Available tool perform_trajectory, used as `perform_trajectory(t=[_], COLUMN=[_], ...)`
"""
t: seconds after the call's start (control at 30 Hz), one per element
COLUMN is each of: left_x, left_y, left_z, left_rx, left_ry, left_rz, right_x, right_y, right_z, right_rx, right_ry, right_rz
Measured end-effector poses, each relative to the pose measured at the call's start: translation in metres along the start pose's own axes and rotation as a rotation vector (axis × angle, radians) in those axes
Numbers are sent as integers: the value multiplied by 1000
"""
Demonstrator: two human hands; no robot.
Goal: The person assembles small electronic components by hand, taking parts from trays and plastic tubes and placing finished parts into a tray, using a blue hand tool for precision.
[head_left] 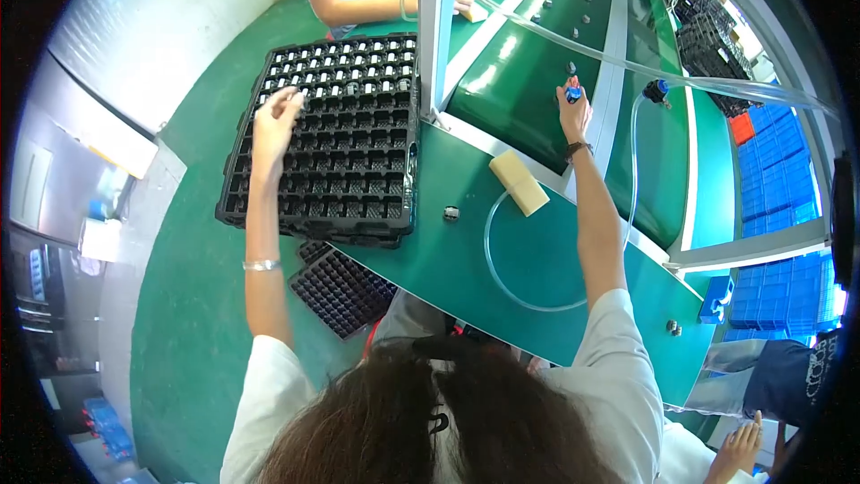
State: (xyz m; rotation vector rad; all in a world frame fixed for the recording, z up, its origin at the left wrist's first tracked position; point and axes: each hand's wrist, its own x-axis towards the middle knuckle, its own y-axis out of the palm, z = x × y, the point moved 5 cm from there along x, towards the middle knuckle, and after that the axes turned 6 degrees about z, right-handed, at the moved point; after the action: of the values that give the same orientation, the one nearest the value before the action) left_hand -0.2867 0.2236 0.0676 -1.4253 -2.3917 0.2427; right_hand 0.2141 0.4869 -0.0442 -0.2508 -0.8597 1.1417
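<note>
A black compartment tray (pixel 408 157) lies at the left on the green table; its far rows hold small white-and-dark cylindrical parts (pixel 352 87). Over its left side, my left hand (pixel 273 130) has thumb and fingers pinched together beside the nearest filled row; what they hold, if anything, is too small to make out. Stretched out over the green conveyor belt (pixel 511 81), my right hand (pixel 576 112) is closed round a small blue-and-black part (pixel 573 94). Just beyond its fingertips sits another small dark part (pixel 571 67). One loose part (pixel 451 212) rests on the table between my arms.
A yellow block (pixel 520 182) lies beside the belt, with a clear hose (pixel 488 246) curving near it. A white post (pixel 436 36) rises beside the tray. Black trays (pixel 345 291) sit below the table edge. Another person's arm (pixel 358 9) is at the far side. Blue crates (pixel 779 188) stand right.
</note>
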Motion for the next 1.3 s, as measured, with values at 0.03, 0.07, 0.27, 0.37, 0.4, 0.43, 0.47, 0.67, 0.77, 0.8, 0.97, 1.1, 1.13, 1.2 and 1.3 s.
perform_trajectory(t=[0.03, 0.07, 0.27, 0.37, 0.4, 0.43, 0.47, 0.67, 0.77, 0.8, 0.97, 1.1, 1.13, 1.2, 1.3], left_x=[-15, -35, -149, -175, -184, -190, -197, -228, -238, -240, -252, -257, -257, -258, -255], left_y=[19, 38, 122, 163, 171, 174, 180, 180, 177, 176, 169, 167, 166, 169, 177], left_z=[-12, -24, -55, -54, -61, -60, -72, -102, -104, -105, -111, -109, -107, -102, -82], left_rx=[-203, -424, -1050, -946, -1005, -988, -962, -752, -735, -727, -765, -786, -787, -762, -752], left_ry=[-43, -97, -380, -293, -315, -255, -246, -188, -194, -202, -209, -220, -223, -237, -270], left_rz=[124, 238, 502, 596, 537, 561, 572, 582, 568, 572, 567, 587, 583, 631, 673], right_x=[0, -3, -75, -140, -165, -187, -208, -270, -282, -286, -297, -304, -305, -305, -308], right_y=[-4, -8, -53, -77, -93, -104, -107, -143, -150, -152, -160, -161, -161, -165, -157], right_z=[-6, -7, 77, 110, 140, 169, 168, 204, 212, 214, 221, 221, 221, 219, 210], right_rx=[1, -4, 918, 1364, 1408, 1459, 1566, 1487, 1432, 1444, 1351, 1210, 1210, 1030, 971], right_ry=[-40, -31, 377, 534, 525, 508, 616, 483, 425, 419, 330, 297, 299, 258, 304], right_rz=[-26, -31, 95, 222, 240, 266, 245, 303, 290, 281, 302, 320, 324, 301, 447])
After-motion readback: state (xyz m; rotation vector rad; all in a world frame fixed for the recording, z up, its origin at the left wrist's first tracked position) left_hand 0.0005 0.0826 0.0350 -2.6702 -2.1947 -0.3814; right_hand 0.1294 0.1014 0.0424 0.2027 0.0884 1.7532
